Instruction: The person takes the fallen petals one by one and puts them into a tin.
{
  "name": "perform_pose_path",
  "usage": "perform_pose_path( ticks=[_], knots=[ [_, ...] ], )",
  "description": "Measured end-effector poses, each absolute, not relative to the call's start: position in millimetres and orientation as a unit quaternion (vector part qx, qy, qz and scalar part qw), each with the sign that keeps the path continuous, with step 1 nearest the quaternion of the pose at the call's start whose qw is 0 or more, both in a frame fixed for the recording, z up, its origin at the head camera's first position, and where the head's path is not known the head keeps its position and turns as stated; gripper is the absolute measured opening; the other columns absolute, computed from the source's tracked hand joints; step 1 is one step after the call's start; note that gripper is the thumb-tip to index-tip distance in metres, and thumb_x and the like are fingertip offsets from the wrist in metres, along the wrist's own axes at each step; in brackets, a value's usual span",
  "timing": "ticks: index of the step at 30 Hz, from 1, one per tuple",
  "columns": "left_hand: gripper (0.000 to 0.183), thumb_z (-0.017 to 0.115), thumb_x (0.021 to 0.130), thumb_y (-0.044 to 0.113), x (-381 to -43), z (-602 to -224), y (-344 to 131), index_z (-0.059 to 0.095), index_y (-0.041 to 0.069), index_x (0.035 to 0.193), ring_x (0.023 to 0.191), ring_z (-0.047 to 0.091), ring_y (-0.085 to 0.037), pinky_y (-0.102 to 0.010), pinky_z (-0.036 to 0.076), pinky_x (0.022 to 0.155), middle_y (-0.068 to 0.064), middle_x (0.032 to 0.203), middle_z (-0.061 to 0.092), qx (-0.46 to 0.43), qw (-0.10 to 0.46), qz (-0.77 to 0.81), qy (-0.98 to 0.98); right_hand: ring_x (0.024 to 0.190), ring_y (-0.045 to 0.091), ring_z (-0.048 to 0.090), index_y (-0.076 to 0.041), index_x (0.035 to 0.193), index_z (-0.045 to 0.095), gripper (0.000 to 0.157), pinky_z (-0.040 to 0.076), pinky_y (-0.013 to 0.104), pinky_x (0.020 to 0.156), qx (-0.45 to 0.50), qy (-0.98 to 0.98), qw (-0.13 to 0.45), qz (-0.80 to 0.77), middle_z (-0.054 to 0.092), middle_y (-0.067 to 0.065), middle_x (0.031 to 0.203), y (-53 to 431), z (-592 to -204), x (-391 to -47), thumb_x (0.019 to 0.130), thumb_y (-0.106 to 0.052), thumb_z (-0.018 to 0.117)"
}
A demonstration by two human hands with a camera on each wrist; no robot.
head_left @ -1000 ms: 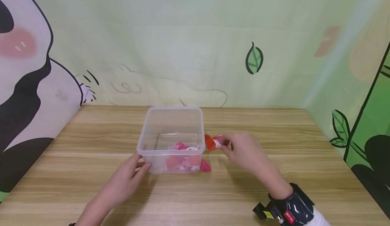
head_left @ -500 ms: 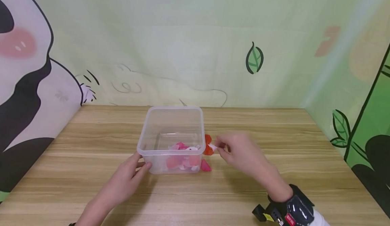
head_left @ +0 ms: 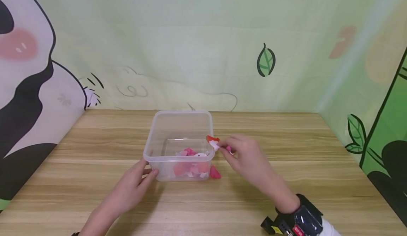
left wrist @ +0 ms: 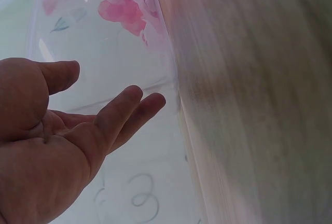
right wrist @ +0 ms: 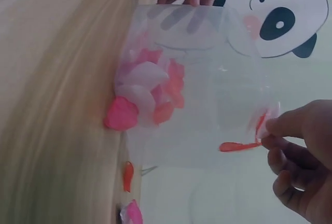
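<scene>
A clear plastic box (head_left: 178,159) stands on the table with several pink, coral and white petals (right wrist: 148,76) heaped inside toward its right side. My left hand (head_left: 128,184) rests against the box's left side, thumb (left wrist: 62,76) apart and fingers nearly straight. Between thumb and fingertips, my right hand (head_left: 249,160) pinches red and white petals (head_left: 213,144) at the box's right rim. A deep pink petal (head_left: 214,172) lies outside the box, by its front right corner. Beneath the right hand are an orange petal (right wrist: 128,176) and a pink-and-white one (right wrist: 135,212) on the table.
The wood-grain table (head_left: 190,207) ends at a pale green backdrop (head_left: 203,52) printed with leaves and a panda (head_left: 25,87). A black wrist device (head_left: 302,214) with a small camera sits on my right wrist.
My right hand has moved slightly left and lifted red and white petals from the table up to the box's right rim. The left hand and the box have stayed put.
</scene>
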State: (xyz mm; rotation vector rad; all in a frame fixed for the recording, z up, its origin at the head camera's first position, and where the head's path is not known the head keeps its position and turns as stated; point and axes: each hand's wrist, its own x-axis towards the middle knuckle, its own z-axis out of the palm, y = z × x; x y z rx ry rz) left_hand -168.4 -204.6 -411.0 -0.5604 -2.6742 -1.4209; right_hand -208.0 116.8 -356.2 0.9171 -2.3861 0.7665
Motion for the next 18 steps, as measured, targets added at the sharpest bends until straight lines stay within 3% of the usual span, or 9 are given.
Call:
perform_pose_path(
  ticks=[6,18],
  knots=[
    [0.048,0.054,0.102,0.008,-167.9,-410.5,-204.3,0.038,0.012,0.147,0.114,0.059,-0.036,-0.027,0.053,0.086,-0.014,0.135,0.05,-0.179,0.027,-0.461,-0.869,0.081,0.01,0.06,-0.008,0.101,0.075,0.019,0.05,0.015,0.066,0.351,-0.853,0.261,0.285,0.065,-0.003,0.094,110.1,-364.1,-209.2,0.083,-0.002,0.079],
    [0.048,0.055,0.102,0.007,-167.8,-410.6,-204.3,0.038,0.01,0.146,0.114,0.059,-0.038,-0.027,0.053,0.087,-0.014,0.134,0.05,-0.183,0.032,-0.461,-0.868,0.102,0.014,0.061,-0.007,0.129,0.065,0.043,0.049,0.017,0.086,0.366,-0.846,0.241,0.304,0.063,0.001,0.116,110.3,-364.3,-210.6,0.089,0.006,0.069]
  ],
)
